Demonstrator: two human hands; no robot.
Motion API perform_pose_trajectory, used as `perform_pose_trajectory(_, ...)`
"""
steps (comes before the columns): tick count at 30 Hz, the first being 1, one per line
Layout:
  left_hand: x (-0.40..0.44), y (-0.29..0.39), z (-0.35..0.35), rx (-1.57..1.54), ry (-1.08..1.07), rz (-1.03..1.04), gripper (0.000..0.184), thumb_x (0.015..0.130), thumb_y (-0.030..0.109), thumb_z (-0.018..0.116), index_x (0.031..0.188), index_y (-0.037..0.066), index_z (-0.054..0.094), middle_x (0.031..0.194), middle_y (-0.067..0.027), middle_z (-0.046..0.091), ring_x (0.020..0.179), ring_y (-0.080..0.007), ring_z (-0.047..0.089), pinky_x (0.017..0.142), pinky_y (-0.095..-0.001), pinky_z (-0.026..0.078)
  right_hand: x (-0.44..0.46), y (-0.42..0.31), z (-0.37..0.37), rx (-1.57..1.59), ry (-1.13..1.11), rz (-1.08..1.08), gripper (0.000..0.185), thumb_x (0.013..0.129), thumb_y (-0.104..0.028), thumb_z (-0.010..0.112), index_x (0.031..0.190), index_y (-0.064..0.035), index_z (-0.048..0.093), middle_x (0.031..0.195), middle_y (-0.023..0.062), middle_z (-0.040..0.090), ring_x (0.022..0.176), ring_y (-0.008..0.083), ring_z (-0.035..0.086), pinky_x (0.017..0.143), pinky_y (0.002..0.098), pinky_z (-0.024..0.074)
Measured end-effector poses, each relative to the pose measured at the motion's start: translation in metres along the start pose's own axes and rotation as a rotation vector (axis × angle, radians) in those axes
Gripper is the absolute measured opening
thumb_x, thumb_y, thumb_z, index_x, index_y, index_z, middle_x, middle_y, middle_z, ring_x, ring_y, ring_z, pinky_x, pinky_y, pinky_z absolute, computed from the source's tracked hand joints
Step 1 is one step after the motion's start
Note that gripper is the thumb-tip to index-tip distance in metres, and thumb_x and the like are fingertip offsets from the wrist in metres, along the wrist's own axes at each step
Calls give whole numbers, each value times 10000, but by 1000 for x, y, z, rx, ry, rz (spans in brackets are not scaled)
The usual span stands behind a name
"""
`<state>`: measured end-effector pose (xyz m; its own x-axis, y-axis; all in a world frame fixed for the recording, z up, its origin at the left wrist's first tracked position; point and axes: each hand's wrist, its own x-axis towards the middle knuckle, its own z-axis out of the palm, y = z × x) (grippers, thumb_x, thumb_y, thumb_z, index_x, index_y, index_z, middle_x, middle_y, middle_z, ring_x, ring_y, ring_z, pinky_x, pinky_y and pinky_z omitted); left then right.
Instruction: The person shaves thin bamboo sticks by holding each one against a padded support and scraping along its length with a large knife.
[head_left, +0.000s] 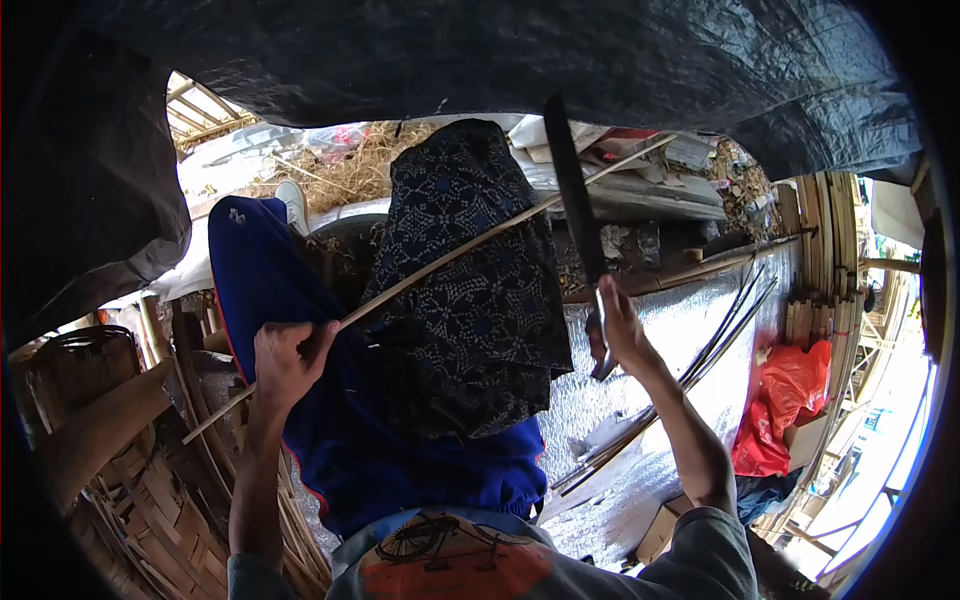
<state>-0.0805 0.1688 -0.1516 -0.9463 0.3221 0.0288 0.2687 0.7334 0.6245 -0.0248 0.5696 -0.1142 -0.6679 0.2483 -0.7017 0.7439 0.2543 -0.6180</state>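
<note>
My left hand (290, 360) is closed around a long, thin bamboo strip (455, 252). The strip slants up to the right across my lap, and its short lower end sticks out below the hand. In my right hand (622, 325) is a machete (574, 185), gripped by the handle, its dark blade pointing up and away from me. Near its middle the blade crosses the far part of the strip; whether they touch I cannot tell. A dark patterned cloth (465, 300) covers my raised knee, over blue trousers (400, 440).
Dark tarpaulin (480, 60) hangs low in front. To the right, thin dark strips (700, 370) lie on a silvery sheet (640, 420), near a red plastic bag (785, 400) and upright bamboo slats (825, 240). Woven bamboo pieces (160, 510) are stacked at left.
</note>
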Motion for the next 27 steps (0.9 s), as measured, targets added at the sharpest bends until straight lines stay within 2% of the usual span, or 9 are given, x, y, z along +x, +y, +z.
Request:
perform_pose_trajectory(2, 0, 0, -3, -83, -10, -74, 516, 844, 200, 700, 484, 31, 370, 419, -119, 370, 344, -282, 362, 383, -351, 264, -20, 10, 19, -174, -81, -93, 554, 991, -517, 284, 1111, -4, 455, 477, 1, 414, 373, 98, 459, 345, 256, 369)
perform_pose_trajectory(3, 2, 1, 0, -84, -19, -68, 516, 844, 200, 700, 484, 31, 370, 419, -119, 370, 344, -282, 362, 383, -351, 264, -19, 15, 15, 4, -138, 7, 559, 992, -514, 289, 1137, 0, 454, 479, -4, 413, 371, 89, 452, 341, 249, 354)
perform_pose_trajectory(5, -2, 0, 4, -40, 0, 12, 496, 858, 155, 675, 505, 3, 363, 435, -131, 330, 354, -254, 304, 397, -350, 228, -11, 7, -3, -17, -71, 51, 567, 990, -521, 290, 1151, -2, 450, 487, -9, 414, 369, 76, 441, 338, 240, 346)
perform_pose_trajectory(9, 2, 3, 3, -50, -26, -19, 489, 856, 150, 677, 508, 4, 366, 436, -130, 336, 355, -258, 304, 397, -351, 228, -2, 4, -4, 154, 71, 19, 529, 976, -556, 300, 912, -47, 432, 510, -1, 435, 363, 70, 437, 332, 235, 365)
perform_pose_trajectory(11, 3, 0, 3, -18, -30, -20, 496, 845, 195, 697, 489, 28, 395, 423, -122, 390, 342, -281, 373, 383, -346, 271, -18, 11, 13, -122, -100, 26, 523, 982, -541, 293, 932, -42, 440, 499, 6, 433, 366, 81, 457, 334, 244, 373)
perform_pose_trajectory(12, 3, 3, 5, -19, -34, -17, 496, 845, 195, 697, 489, 28, 395, 423, -122, 390, 342, -281, 373, 383, -346, 271, -28, 13, 20, -136, -142, -111, 516, 988, -528, 282, 949, -39, 444, 485, 0, 428, 361, 91, 464, 330, 252, 373)
perform_pose_trajectory(19, 1, 3, 6, -12, -27, -13, 481, 852, 178, 683, 501, 17, 397, 436, -133, 376, 355, -279, 357, 394, -356, 258, -6, 12, 0, 91, 38, -10, 503, 983, -544, 281, 934, -63, 422, 487, -21, 428, 362, 73, 450, 318, 234, 356)
perform_pose_trajectory(21, 3, 5, 4, -43, -10, -28, 470, 857, 160, 671, 512, 4, 393, 446, -142, 356, 366, -272, 323, 405, -364, 239, -30, 16, 14, -199, -168, -50, 508, 987, -534, 267, 963, -57, 438, 488, -26, 424, 353, 72, 437, 323, 238, 353)
perform_pose_trajectory(27, 7, 5, 6, 30, -14, 14, 494, 856, 205, 686, 492, 17, 411, 428, -127, 404, 347, -288, 395, 389, -350, 283, -18, 11, -5, 140, -25, 65, 529, 980, -547, 291, 933, -41, 436, 474, -29, 400, 357, 72, 434, 326, 242, 356)
